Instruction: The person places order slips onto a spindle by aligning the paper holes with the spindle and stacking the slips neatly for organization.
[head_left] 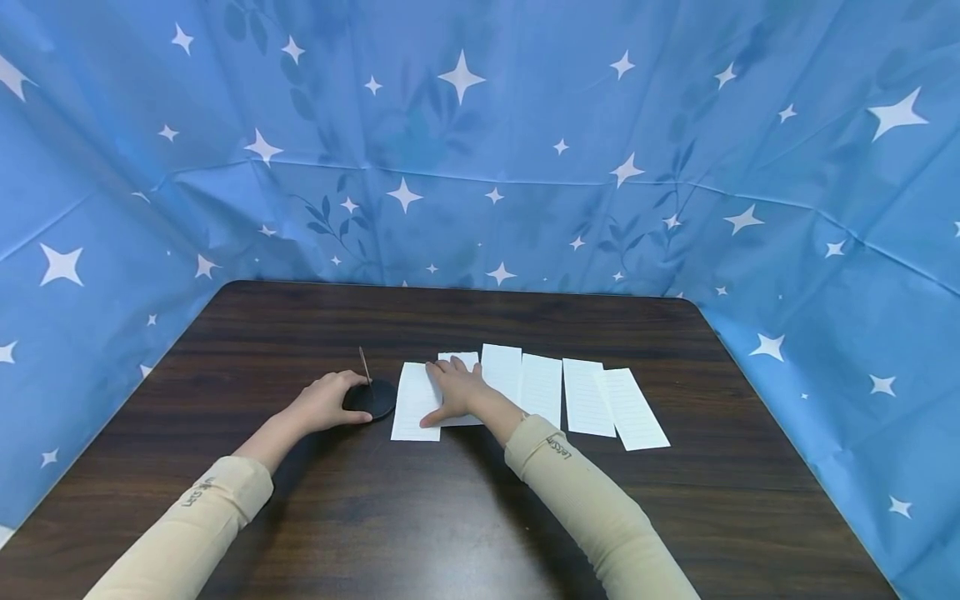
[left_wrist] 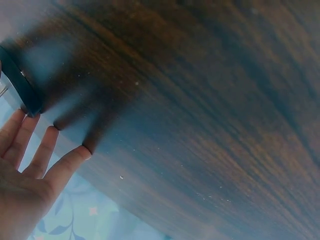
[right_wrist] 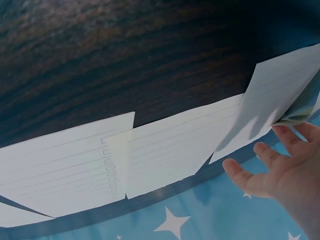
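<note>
Dark desk (head_left: 375, 533), blue curtain (head_left: 465, 142) behind. First sheet (head_left: 412, 408) and four further sheets (head_left: 542, 387) crowd the second sheet (head_left: 470, 359), long axis near-to-far. I see the right hand (head_left: 459, 393) over it, fingers spread; pinching, I cannot tell. Left hand (head_left: 327, 402) pinches black base (head_left: 381, 402); its rod (head_left: 364, 364) leans slightly left.

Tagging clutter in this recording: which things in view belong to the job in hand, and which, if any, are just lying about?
In the job:
black round stand with a thin rod, held at its edge by the left hand
six lined white paper slips, some under the right hand

Just around, as setting:
wood-grain tabletop
star-patterned blue curtain
</note>
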